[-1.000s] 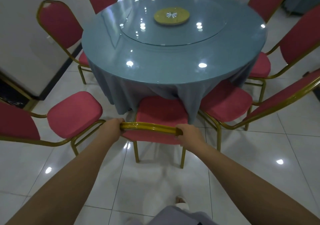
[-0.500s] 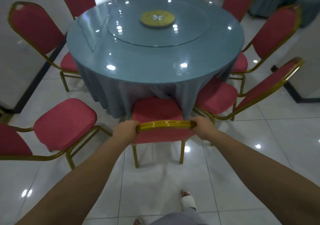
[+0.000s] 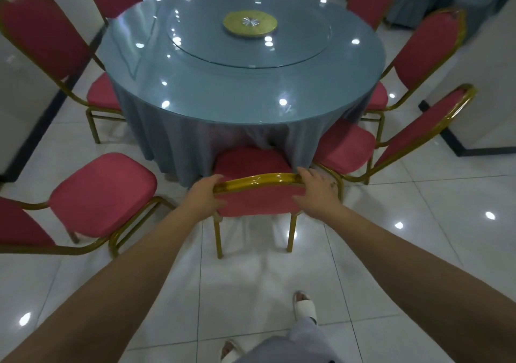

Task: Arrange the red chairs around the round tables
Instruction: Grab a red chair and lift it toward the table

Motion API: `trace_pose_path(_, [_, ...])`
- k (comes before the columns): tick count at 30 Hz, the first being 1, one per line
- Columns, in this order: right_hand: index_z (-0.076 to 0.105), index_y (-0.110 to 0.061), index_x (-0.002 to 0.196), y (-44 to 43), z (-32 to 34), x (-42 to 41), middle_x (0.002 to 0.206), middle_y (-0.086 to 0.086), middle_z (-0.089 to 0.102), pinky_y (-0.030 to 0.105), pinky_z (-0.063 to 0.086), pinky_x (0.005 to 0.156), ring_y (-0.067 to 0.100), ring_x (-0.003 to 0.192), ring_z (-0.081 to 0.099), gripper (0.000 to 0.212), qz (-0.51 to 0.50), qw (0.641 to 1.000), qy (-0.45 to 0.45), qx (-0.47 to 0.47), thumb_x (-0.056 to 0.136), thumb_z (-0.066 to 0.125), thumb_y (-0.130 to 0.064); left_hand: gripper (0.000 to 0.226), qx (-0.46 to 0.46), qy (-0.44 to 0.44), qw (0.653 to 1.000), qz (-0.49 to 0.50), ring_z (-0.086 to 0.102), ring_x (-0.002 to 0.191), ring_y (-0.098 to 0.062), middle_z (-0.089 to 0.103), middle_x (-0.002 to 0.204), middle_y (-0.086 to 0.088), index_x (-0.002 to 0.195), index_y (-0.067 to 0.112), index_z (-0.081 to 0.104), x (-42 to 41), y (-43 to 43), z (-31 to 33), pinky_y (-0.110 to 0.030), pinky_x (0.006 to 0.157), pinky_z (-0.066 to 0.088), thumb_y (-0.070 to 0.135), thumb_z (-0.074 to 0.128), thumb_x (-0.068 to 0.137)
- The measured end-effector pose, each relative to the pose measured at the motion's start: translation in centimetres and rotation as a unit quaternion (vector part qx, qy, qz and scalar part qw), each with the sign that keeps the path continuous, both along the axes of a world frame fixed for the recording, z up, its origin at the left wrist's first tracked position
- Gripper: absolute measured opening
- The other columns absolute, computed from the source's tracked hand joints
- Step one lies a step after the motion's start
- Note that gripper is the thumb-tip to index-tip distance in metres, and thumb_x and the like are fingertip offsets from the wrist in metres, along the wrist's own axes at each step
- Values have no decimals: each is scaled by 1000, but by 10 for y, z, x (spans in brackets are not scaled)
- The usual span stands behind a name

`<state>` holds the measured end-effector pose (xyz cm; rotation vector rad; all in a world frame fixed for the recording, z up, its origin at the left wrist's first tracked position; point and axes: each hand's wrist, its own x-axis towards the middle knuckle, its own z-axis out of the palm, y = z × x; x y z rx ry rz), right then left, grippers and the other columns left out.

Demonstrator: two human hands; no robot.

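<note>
A red chair (image 3: 251,164) with a gold frame stands straight in front of me, its seat front tucked under the hanging cloth of the round blue-grey table (image 3: 223,91). My left hand (image 3: 205,195) holds the left corner of its gold top rail (image 3: 257,179), fingers over the top and thumb on the red back. At the rail's right corner my right hand (image 3: 315,192) holds it the same way, more loosely. Several other red chairs ring the table.
A red chair (image 3: 103,195) stands askew at my left and another (image 3: 343,144) close on the right, its frame near my right hand. White wall panels (image 3: 488,83) flank both sides. My feet in white slippers (image 3: 304,306) stand on glossy white tiles.
The chair has gone forward so its seat is now under the tablecloth. Both hands have slid out from the rail's top to its corners.
</note>
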<state>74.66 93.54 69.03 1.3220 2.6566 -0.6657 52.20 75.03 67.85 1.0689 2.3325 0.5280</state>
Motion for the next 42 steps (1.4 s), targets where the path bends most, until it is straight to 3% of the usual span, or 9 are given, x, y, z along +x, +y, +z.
trace_pose_path(3, [15, -39, 153, -51, 9, -19, 163, 4, 12, 59, 12, 116, 30, 150, 4, 85, 43, 999, 23, 23, 82, 62, -50, 59, 74, 7, 996, 42, 52, 123, -26, 52, 137, -6, 140, 17, 47, -3, -51, 4, -31, 93, 42, 22, 71, 86])
trace_pose_path(6, [16, -40, 152, -108, 15, -48, 164, 3, 7, 57, 8, 118, 27, 151, -3, 82, 101, 992, 54, 59, 84, 59, -53, 65, 64, -11, 993, 98, 50, 125, -22, 47, 144, -3, 146, 21, 40, -7, -114, 3, -35, 103, 43, 25, 70, 88])
trace_pose_path(8, [19, -39, 152, -145, 13, -72, 164, 2, 8, 55, 8, 118, 25, 151, -1, 78, 147, 985, 71, 54, 85, 57, -53, 65, 61, -8, 991, 115, 48, 125, -20, 46, 143, 0, 143, 24, 42, -13, -158, 0, -32, 99, 43, 28, 72, 85])
trace_pose_path(13, [19, -40, 152, -228, -3, -135, 163, -1, 12, 52, 11, 117, 23, 150, 3, 81, 220, 974, 59, -11, 82, 58, -53, 93, -43, 57, 986, 149, 14, 148, -25, 12, 162, -2, 155, 26, 14, -43, -270, -5, -43, 118, 21, 45, 71, 84])
trace_pose_path(19, [22, -33, 154, -293, -23, -216, 162, 0, 17, 49, 16, 119, 23, 149, 11, 84, 296, 953, 30, -59, 82, 60, -56, 86, -12, 66, 965, 254, 17, 147, -25, 20, 161, -4, 154, 27, 21, -106, -373, -3, -42, 119, 21, 41, 70, 85])
trace_pose_path(27, [27, -29, 152, -371, -27, -399, 158, 4, 28, 52, 26, 116, 28, 144, 26, 83, 329, 937, 53, -108, 83, 65, -54, 92, -54, 144, 951, 267, 18, 146, -25, 21, 159, -2, 152, 32, 21, -274, -448, 23, -42, 117, 23, 37, 77, 79])
trace_pose_path(33, [22, -37, 152, -434, -22, -508, 160, -2, 22, 53, 29, 115, 26, 145, 26, 88, 332, 916, 58, -219, 80, 65, -61, 98, -108, 164, 946, 257, 12, 148, -27, 15, 162, -2, 152, 34, 16, -394, -493, 43, -44, 119, 21, 34, 80, 78])
trace_pose_path(37, [19, -43, 151, -472, -20, -563, 157, -12, 23, 39, 35, 107, 13, 137, 31, 95, 348, 875, 62, -331, 75, 69, -67, 100, -125, 175, 947, 236, 9, 149, -26, 9, 163, 0, 152, 35, 13, -461, -523, 38, -46, 120, 19, 35, 80, 78])
trace_pose_path(42, [12, -45, 152, -515, -24, -620, 159, -14, 19, 32, 30, 103, 13, 140, 28, 100, 355, 879, 66, -312, 73, 69, -70, 101, -129, 184, 961, 163, 7, 149, -27, 6, 163, 1, 152, 38, 11, -551, -545, 25, -49, 120, 18, 35, 80, 79])
